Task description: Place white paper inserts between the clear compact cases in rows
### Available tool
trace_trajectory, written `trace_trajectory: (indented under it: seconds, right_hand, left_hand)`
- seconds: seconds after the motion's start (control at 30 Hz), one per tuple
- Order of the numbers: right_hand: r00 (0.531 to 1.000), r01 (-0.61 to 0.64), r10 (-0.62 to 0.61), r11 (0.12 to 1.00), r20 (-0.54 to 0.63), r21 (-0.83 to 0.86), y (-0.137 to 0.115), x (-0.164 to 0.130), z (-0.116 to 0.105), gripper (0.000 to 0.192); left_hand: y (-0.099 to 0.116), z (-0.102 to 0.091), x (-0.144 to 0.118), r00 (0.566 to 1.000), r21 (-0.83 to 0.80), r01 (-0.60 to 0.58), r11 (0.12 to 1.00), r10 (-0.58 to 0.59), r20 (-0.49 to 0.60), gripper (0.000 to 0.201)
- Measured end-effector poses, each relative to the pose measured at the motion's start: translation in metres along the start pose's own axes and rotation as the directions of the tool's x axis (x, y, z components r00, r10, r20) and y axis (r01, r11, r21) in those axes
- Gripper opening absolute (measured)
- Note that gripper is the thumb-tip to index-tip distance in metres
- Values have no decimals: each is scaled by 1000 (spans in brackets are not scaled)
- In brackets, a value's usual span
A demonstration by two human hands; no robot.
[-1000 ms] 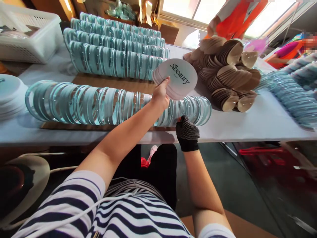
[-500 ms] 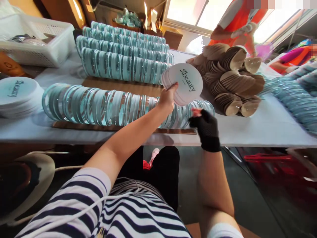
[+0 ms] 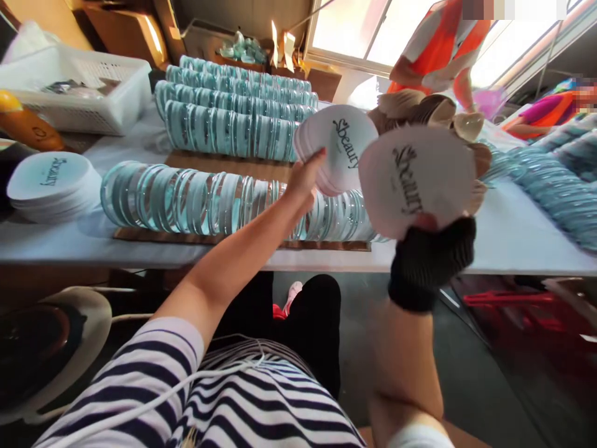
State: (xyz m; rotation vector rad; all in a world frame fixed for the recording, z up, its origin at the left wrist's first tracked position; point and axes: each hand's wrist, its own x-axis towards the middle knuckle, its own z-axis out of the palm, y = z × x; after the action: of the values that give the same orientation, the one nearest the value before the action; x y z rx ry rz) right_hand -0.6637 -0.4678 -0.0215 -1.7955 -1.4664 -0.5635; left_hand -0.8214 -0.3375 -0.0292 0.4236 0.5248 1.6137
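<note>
- A fanned stack of white discs (image 3: 340, 149), printed "Beauty", is gripped in the bare left hand (image 3: 305, 180) above the counter (image 3: 508, 236).
- A single white disc (image 3: 417, 180) with the same print is pinched by the fingers of the black-gloved right hand (image 3: 431, 252), raised beside the stack.
- Rows of clear blue-tinted rings (image 3: 224, 202) are laid on the counter below.
- Brown discs (image 3: 420, 109) are piled behind.
- More white discs (image 3: 51, 183) are stacked at the left.

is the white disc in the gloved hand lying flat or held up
Held up: the right hand grips the single white disc at its lower edge, printed face toward the camera, above the table.
</note>
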Motion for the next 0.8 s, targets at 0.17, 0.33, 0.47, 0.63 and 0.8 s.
trace_trajectory:
  seconds: [0.17,0.33,0.47,0.63,0.8]
  right_hand:
    - [883,185,-177,982,435,26,5,-60,-31,45]
    - [806,171,-153,985,572,22,-33,-52,26,41]
    - [798,162,-128,987,588,-5,-44,-39,56,38]
    - [838,66,-86,996,540,55,-38,-39,55,34]
    - [802,140,-149,988,579,61,-46,-33,75,27]
  left_hand:
    - [16,-10,22,980,-180,145,973,-166,-109,37]
    - [19,-14,18,974,-236,167,957,-197,-109,42]
    - [22,-16,15,974,-231,180,956,-206,-93,39]
    - [18,-21,20,978,-217,160,963,-184,-95,41]
    - [15,-24,20,982,-248,163,955,-180,-49,40]
